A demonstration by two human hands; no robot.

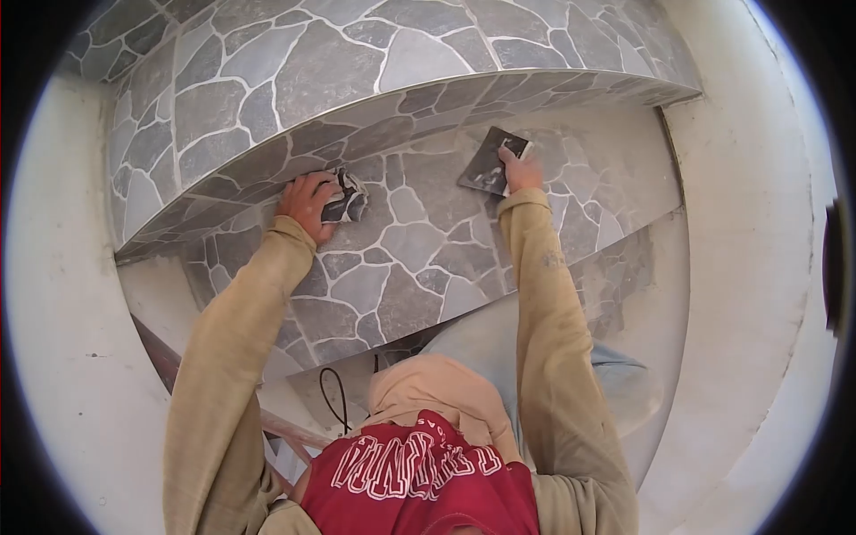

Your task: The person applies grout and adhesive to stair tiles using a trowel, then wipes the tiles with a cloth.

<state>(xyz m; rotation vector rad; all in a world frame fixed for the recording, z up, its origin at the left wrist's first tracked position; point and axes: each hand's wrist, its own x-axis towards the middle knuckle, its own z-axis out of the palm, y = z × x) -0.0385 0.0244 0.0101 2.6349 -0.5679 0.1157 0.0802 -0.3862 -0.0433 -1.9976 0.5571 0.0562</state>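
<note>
while you lean over curved stone-pattern step (392, 259), left hand (308, 203) clenches crumpled rag (346, 201) at 10 o'clock, pressed to tile for wiping; right hand (520, 169) grasps flat grout float (491, 160) at 1 o'clock, blade laid flush on tile to spread along joints.

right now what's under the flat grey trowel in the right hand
The flat grey rectangular trowel lies on the grey stone-pattern tiled step, pressed by the right hand. The tile and joints directly beneath it are covered, so they cannot be seen.
</note>
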